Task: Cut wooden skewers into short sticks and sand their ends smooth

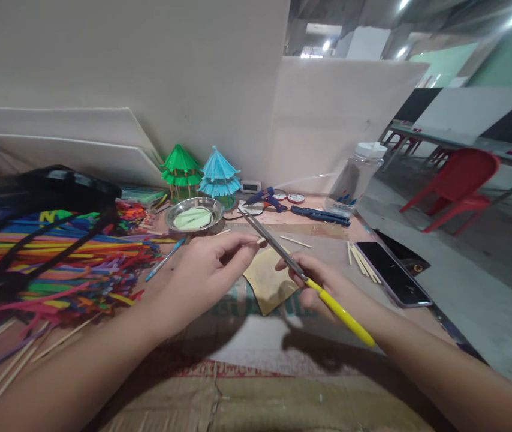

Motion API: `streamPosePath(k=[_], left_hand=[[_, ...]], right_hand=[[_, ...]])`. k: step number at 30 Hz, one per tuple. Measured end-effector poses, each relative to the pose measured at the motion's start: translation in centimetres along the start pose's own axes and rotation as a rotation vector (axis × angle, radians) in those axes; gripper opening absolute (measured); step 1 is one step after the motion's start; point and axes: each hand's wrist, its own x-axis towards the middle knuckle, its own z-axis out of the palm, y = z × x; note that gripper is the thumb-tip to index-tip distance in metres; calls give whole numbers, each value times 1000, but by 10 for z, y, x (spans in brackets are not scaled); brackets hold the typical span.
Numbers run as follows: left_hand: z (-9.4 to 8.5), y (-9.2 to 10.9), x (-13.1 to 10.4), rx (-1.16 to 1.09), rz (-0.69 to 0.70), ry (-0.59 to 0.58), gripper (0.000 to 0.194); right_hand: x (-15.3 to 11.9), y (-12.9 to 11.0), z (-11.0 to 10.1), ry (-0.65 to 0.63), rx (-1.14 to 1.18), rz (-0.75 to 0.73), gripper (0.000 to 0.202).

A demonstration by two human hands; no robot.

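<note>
My left hand [220, 261] is closed in a pinch on a short pale stick [261, 240], whose end meets the blades of the scissors [339, 309]. The yellow-handled scissors are held in my right hand [316, 282], blades pointing up and to the left. Beneath the hands a yellowish paper piece [268, 285] lies on the cardboard [256, 345]. A thin stick [296, 242] rests beyond it. To the right several short sticks [364, 263] lie beside a phone [393, 274].
Colourful pipe cleaners [71, 258] fill the left side. Behind are a metal dish [217, 225], green [179, 165] and blue [217, 171] paper-roofed models, a glue gun [262, 198], a dark blue tool [320, 216] and a clear bottle [352, 180]. A blue pen [165, 261] lies near my left hand.
</note>
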Motion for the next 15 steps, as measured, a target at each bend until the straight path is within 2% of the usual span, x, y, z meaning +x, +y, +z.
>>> streamPosePath(k=[5,15], left_hand=[[-1,-1,-1,58,9,-1,31],[0,1,-1,64,57,-7,27]], right_hand=[[-1,-1,0,-12,-38,-2,47],[1,-5,0,-22,-128,3,54]])
